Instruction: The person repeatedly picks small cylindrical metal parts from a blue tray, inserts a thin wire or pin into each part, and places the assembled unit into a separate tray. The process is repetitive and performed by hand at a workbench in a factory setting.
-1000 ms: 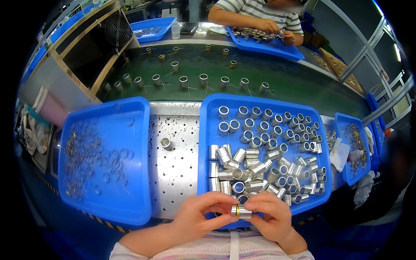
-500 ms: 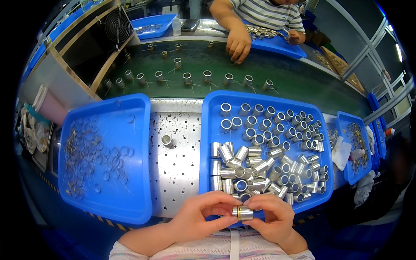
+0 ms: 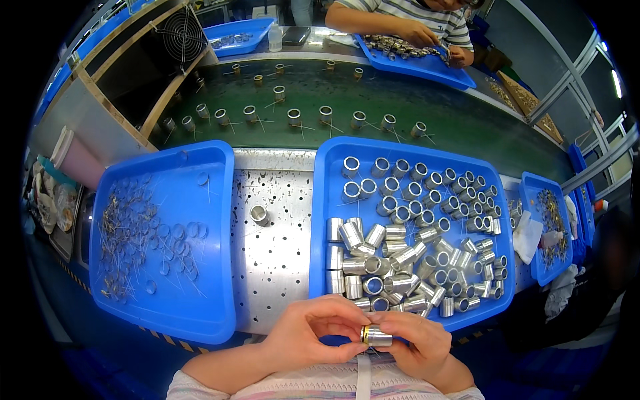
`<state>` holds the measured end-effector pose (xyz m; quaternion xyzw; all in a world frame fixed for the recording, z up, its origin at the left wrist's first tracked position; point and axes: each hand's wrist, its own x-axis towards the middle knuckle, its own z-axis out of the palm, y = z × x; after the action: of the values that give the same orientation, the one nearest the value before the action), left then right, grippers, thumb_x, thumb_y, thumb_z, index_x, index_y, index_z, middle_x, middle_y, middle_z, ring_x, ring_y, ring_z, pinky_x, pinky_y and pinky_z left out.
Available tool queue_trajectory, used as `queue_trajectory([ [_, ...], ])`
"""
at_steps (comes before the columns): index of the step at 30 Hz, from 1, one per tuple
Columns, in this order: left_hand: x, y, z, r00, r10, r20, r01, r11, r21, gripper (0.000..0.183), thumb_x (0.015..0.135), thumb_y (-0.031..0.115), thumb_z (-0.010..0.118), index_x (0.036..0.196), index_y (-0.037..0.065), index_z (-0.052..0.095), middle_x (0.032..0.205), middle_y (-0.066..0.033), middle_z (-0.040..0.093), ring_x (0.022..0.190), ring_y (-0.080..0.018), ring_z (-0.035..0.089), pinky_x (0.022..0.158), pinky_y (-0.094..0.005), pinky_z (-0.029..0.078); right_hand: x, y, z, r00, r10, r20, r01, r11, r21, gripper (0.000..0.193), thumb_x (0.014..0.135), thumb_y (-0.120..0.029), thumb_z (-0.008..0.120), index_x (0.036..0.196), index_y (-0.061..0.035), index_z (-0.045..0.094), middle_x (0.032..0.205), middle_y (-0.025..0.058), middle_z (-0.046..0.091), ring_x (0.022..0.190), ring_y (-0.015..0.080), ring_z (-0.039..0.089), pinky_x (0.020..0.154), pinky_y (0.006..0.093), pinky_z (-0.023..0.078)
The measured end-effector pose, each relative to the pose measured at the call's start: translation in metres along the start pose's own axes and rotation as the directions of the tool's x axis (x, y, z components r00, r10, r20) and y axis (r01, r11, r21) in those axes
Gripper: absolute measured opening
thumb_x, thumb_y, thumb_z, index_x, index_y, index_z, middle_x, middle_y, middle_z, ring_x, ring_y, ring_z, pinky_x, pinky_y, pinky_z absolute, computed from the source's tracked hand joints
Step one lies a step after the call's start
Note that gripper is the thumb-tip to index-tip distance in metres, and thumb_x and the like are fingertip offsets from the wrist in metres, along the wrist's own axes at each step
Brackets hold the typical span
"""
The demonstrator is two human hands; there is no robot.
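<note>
Close to my body, a short silver metal sleeve [image 3: 381, 337] lies sideways between my hands, with a brass-coloured ring [image 3: 366, 335] around its left end. My left hand [image 3: 317, 337] pinches that ringed end between thumb and fingers. The sleeve's body is gripped by my right hand [image 3: 421, 339], its fingers over the top. A thin wire shows just below the sleeve. Beyond my hands is a large blue tray [image 3: 321, 200] of silver sleeves, some upright in rows, others lying in a heap. One more sleeve [image 3: 259, 215] stands alone on the perforated metal table [image 3: 270, 267].
At left, a blue tray [image 3: 213, 267] holds many small wire rings. Several sleeves with wires stand on the green belt [image 3: 220, 87] across the back. Beyond it, a co-worker handles parts over a blue tray [image 3: 417, 69]. A smaller blue tray [image 3: 533, 257] sits at far right.
The co-worker's hand has drawn back from the belt to the far tray, and a sleeve stands where it was. My right fingers have shifted left along the sleeve, closer to my left hand.
</note>
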<state>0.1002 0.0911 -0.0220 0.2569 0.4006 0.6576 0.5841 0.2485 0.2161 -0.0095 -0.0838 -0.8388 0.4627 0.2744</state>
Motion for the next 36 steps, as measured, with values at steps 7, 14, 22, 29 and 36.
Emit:
queue_trajectory([
  [7,0.005,0.004,0.002,0.998,-0.055,-0.006,0.055,0.998,-0.003,0.031,0.071,-0.009,0.066,0.101,-0.004,0.058,0.106,-0.0114,0.054,0.095,-0.0176,0.057,0.083,-0.0282,0.050,0.003,0.004,-0.008,0.998,-0.031,0.051,0.027,0.996,0.080,0.033,0.065,0.004,0.072,0.096,0.0015,0.058,0.093,0.0201,0.063,0.087,0.0318,0.064,0.075,0.0383,0.052],
  [14,0.003,0.002,0.001,0.998,-0.008,-0.060,0.010,0.999,0.033,0.031,0.066,-0.012,0.068,0.095,-0.005,0.061,0.102,-0.0130,0.053,0.092,-0.0183,0.058,0.079,-0.0280,0.052,-0.003,0.005,-0.009,0.993,0.032,0.113,-0.063,0.956,0.288,0.037,0.071,0.011,0.064,0.105,0.0007,0.053,0.106,0.0243,0.058,0.101,0.0354,0.058,0.085,0.0420,0.047],
  [22,-0.006,0.013,0.002,0.965,0.140,-0.222,-0.102,0.979,0.175,0.032,0.062,-0.014,0.069,0.091,-0.005,0.062,0.097,-0.0136,0.055,0.086,-0.0186,0.060,0.077,-0.0280,0.053,0.001,0.013,-0.027,0.994,0.088,0.068,-0.101,0.971,0.215,0.040,0.072,0.005,0.066,0.109,-0.0028,0.051,0.109,0.0139,0.059,0.104,0.0288,0.056,0.084,0.0338,0.047],
  [29,-0.048,0.052,-0.046,0.592,0.756,-0.279,-0.073,0.395,0.916,0.034,0.047,-0.011,0.068,0.079,0.001,0.064,0.084,-0.0106,0.060,0.070,-0.0161,0.059,0.063,-0.0263,0.050,0.032,0.031,-0.085,0.984,0.177,0.022,-0.129,0.793,-0.595,0.029,0.071,-0.018,0.070,0.094,-0.0026,0.060,0.089,0.0105,0.056,0.090,0.0264,0.049,0.075,0.0346,0.043],
  [36,-0.090,0.084,-0.083,0.617,0.747,-0.249,0.556,-0.189,0.810,0.032,0.058,-0.009,0.064,0.088,0.001,0.060,0.096,-0.0147,0.056,0.088,-0.0310,0.055,0.074,-0.0343,0.045,0.163,0.093,-0.113,0.990,0.101,0.102,0.004,0.691,-0.723,0.013,0.077,-0.017,0.060,0.084,-0.0064,0.063,0.083,0.0107,0.062,0.084,0.0291,0.055,0.075,0.0385,0.044],
])
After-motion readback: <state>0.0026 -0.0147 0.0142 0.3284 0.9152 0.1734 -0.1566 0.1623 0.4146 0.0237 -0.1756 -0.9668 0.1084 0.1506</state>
